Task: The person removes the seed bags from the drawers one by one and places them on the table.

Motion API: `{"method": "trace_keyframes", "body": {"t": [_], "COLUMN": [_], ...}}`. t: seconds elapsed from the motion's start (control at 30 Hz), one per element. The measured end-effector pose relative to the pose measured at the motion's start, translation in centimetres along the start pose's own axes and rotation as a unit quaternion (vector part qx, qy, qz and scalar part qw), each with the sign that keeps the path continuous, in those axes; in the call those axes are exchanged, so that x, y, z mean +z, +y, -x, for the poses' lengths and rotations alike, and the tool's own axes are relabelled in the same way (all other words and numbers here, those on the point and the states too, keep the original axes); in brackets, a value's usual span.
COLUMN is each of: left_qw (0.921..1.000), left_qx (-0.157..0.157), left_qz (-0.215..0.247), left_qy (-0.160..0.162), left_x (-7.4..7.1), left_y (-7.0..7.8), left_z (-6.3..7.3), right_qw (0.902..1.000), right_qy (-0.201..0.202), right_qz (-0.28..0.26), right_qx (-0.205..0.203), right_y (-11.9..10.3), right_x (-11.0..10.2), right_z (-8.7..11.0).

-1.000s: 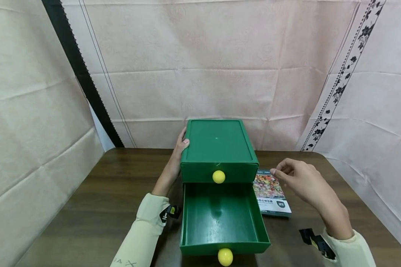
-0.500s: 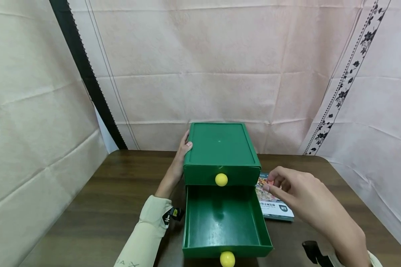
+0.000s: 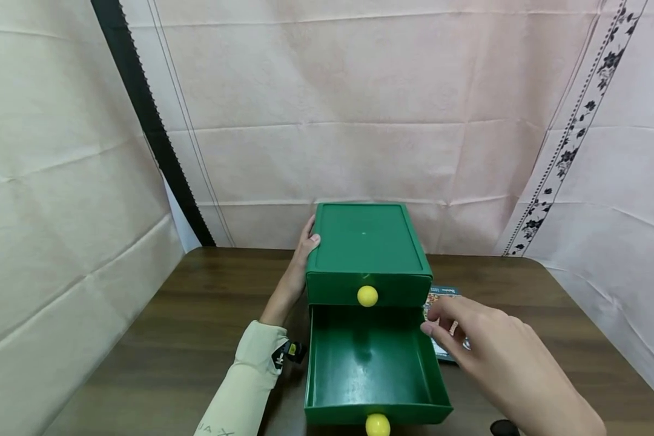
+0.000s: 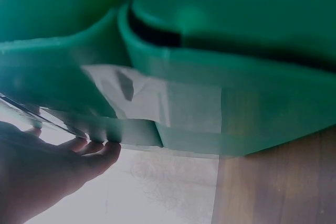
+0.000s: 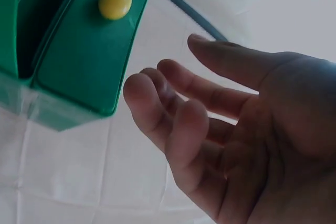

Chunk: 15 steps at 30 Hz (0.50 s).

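A green two-drawer box (image 3: 367, 239) stands on the table. Its lower drawer (image 3: 378, 369) is pulled far out and its upper drawer (image 3: 398, 290) is in; each has a round yellow knob (image 3: 367, 296). My left hand (image 3: 298, 266) lies against the box's left side, thumb near the top edge; in the left wrist view its fingers (image 4: 107, 153) reach along the green wall. My right hand (image 3: 490, 348) hovers beside the lower drawer's right edge, fingers loosely bent, nothing in them. It partly hides a book (image 3: 445, 290) with a colourful cover right of the box.
The brown wooden table (image 3: 196, 339) carries the box and book. A pale cloth (image 3: 360, 91) hangs behind the table, with more cloth at both sides. A black wrist strap (image 3: 291, 351) sits on the left sleeve (image 3: 245, 375).
My right hand has come left and nearer to me, from over the book to beside the lower drawer. My left hand stays against the box. The head view has shifted slightly.
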<state>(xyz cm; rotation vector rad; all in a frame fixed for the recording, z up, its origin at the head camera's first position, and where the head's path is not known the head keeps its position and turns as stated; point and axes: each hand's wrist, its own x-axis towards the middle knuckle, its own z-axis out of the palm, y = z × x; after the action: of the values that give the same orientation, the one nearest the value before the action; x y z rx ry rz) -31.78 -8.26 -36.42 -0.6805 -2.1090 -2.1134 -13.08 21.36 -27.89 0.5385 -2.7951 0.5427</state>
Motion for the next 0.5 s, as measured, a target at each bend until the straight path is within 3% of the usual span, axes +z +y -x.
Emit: {"method": "trace_keyframes", "body": {"t": [0.23, 0.37, 0.5], "left_qw": [0.9999, 0.9998, 0.9999], "left_qx": [-0.010, -0.016, -0.016], "left_qz": [-0.006, -0.008, -0.001], "left_qy": [-0.006, -0.007, -0.002], "left_x": [0.6, 0.8, 1.0], "left_y": [-0.6, -0.9, -0.8], "left_z": [0.1, 0.3, 0.4], "right_qw": [0.9954, 0.9884, 0.9768], "right_qy": [0.008, -0.054, -0.134], "right_qz": [0.011, -0.025, -0.050], "right_qx": [-0.095, -0.139, -0.159], "right_y": [-1.2, -1.3, -1.2], "right_x": [2.4, 3.6, 4.7], "right_z": [0.6, 0.8, 1.1]}}
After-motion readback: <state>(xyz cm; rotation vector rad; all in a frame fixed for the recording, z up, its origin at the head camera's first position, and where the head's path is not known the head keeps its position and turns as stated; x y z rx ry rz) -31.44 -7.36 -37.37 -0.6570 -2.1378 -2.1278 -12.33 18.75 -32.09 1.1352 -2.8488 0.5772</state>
